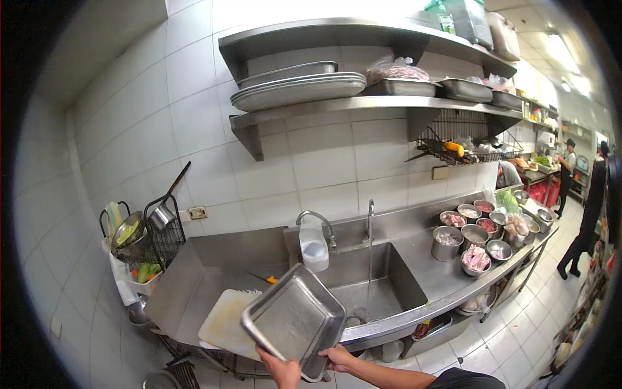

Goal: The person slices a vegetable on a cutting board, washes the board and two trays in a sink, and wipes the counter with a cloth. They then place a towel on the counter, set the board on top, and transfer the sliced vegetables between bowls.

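A rectangular stainless steel pan [295, 318] is held up, tilted, in front of the sink's left side. My left hand [282, 371] grips its lower left edge, and my right hand [337, 357] is closed on its lower right edge. The fingers behind the pan are partly hidden. Just left of the pan lies a worn white cutting board [223, 321], partly covered by it. An orange-handled tool [271, 280] rests behind the board. Water runs from the faucet [370, 223] into the steel sink [405, 275].
Several metal bowls [447, 238] of meat and other food crowd the right counter. Overhead, a steel shelf [311, 107] carries trays [298, 91] and pans. A wire rack [162, 233] stands at left. Two people [567, 175] are in the aisle at right.
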`<state>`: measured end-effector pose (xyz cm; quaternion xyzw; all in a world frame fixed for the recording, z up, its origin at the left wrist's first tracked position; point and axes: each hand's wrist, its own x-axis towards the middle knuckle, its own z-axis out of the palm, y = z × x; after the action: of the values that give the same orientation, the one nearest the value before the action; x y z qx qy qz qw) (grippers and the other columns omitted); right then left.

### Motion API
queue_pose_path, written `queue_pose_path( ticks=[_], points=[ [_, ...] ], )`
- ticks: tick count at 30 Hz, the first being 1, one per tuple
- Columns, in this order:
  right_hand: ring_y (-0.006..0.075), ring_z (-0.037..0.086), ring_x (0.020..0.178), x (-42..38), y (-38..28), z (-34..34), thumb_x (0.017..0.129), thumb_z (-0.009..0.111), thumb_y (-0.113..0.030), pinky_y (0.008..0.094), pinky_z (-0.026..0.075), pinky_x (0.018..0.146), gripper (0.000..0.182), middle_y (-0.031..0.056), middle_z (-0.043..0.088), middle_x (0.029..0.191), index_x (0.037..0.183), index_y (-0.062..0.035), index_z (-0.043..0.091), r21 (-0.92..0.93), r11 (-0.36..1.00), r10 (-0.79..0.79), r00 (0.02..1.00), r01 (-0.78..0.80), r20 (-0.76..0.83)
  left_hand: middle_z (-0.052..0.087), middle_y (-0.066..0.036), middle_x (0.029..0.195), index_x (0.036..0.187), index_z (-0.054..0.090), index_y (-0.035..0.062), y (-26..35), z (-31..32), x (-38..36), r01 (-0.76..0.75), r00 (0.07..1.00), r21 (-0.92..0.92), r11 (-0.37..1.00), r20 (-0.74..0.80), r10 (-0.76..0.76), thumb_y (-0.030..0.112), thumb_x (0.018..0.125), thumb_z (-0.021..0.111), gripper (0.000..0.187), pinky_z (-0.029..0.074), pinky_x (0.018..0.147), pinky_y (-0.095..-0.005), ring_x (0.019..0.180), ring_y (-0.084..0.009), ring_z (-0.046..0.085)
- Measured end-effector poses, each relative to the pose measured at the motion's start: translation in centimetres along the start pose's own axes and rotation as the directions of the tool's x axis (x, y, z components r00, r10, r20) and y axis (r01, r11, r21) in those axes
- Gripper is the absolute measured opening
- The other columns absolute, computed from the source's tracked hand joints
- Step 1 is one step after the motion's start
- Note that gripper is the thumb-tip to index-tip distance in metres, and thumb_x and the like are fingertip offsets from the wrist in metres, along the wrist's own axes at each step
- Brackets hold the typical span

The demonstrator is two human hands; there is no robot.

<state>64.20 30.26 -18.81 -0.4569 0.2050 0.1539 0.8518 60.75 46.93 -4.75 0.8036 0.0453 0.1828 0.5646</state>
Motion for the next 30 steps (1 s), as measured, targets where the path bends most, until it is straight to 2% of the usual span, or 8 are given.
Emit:
queue_pose_path(
  ticks=[2,7,10,11,14,16,20,30],
  points=[
    [0.0270,0.066,0.084,-2.4,-1.5,1.0,0.085,0.058,0.001,0.0425,0.057,0.070,0.038,0.0169,0.064,0.104,0.122,0.0044,0.051,-0.136,0.987,-0.095,0.995,0.090,-0.027,0.040,-0.027,0.138,0.147,0.014,-0.0053,-8.9,0.1,1.6,0.186,0.981,-0.214,0.959,-0.016,-0.194,-0.011,0.056,0.055,0.100,0.032,0.110,-0.0442,0.128,-0.0399,0.044],
    [0.0271,0.062,0.083,-1.5,-1.0,2.3,0.078,0.060,-0.002,0.0417,0.053,0.073,0.052,0.0168,0.061,0.109,0.127,0.0098,0.047,-0.446,0.889,-0.188,0.971,0.105,-0.147,0.052,-0.021,0.119,0.133,0.030,-0.0055,-9.4,-3.0,-1.2,0.457,0.883,-0.515,0.725,0.168,-0.438,-0.002,0.070,0.059,0.069,0.054,0.075,-0.0396,0.099,-0.0295,0.058],
    [0.0241,0.063,0.078,-3.6,-1.2,3.8,0.085,0.064,-0.014,0.0378,0.054,0.066,0.059,0.0189,0.061,0.112,0.135,0.0062,0.039,-0.529,0.808,-0.316,0.948,0.259,-0.019,0.052,-0.017,0.132,0.140,0.038,0.0012,-6.8,-4.5,-2.1,0.447,0.856,-0.612,0.652,0.082,-0.511,-0.007,0.072,0.050,0.069,0.053,0.082,-0.0416,0.108,-0.0315,0.057],
    [0.0228,0.064,0.075,-5.5,-1.9,5.0,0.087,0.065,-0.019,0.0363,0.055,0.063,0.063,0.0192,0.061,0.113,0.138,0.0046,0.035,-0.533,0.801,-0.312,0.950,0.273,0.017,0.055,-0.008,0.076,0.084,0.060,-0.0010,-11.3,-4.4,-1.0,0.472,0.846,-0.579,0.665,0.085,-0.526,0.010,0.072,0.061,0.017,0.044,0.051,-0.0365,0.061,-0.0218,0.055],
    [0.0187,0.065,0.065,-12.7,-6.9,9.8,0.095,0.061,-0.036,0.0324,0.056,0.054,0.079,0.0189,0.062,0.111,0.150,-0.0021,0.016,-0.435,0.871,-0.184,0.973,0.227,0.138,0.059,-0.007,0.080,0.076,0.053,0.0058,-6.7,-9.2,0.8,0.605,0.724,-0.675,0.421,0.248,-0.644,0.006,0.066,0.053,0.010,0.051,0.067,-0.0390,0.074,-0.0256,0.060],
    [0.0178,0.066,0.066,-12.8,-7.3,9.4,0.097,0.057,-0.042,0.0318,0.056,0.057,0.081,0.0192,0.062,0.115,0.153,-0.0059,0.011,-0.331,0.896,-0.195,0.932,0.296,0.306,0.058,-0.011,0.107,0.108,0.055,0.0028,-6.0,-11.9,2.2,0.495,0.807,-0.798,0.344,0.276,-0.521,0.011,0.061,0.057,0.048,0.047,0.091,-0.0447,0.097,-0.0303,0.057],
    [0.0165,0.066,0.067,-12.1,-7.1,8.2,0.096,0.063,-0.026,0.0302,0.055,0.060,0.072,0.0160,0.067,0.105,0.150,-0.0055,0.021,-0.389,0.856,-0.244,0.929,0.342,0.280,0.059,-0.004,0.092,0.072,0.052,0.0100,6.8,-15.6,4.0,0.306,0.878,-0.867,0.392,0.098,-0.469,0.020,0.062,0.056,0.014,0.048,0.085,-0.0428,0.090,-0.0262,0.056],
    [0.0201,0.068,0.069,-7.5,-8.0,-1.7,0.092,0.063,-0.010,0.0309,0.057,0.059,0.053,0.0149,0.069,0.097,0.138,0.0011,0.039,-0.416,0.875,-0.181,0.963,0.250,0.198,0.059,-0.011,0.108,0.104,0.055,0.0057,30.5,-23.0,16.8,-0.260,0.963,-0.810,0.526,-0.178,0.203,0.035,0.082,0.067,0.039,0.052,0.088,-0.0467,0.095,-0.0272,0.059]
  ],
)
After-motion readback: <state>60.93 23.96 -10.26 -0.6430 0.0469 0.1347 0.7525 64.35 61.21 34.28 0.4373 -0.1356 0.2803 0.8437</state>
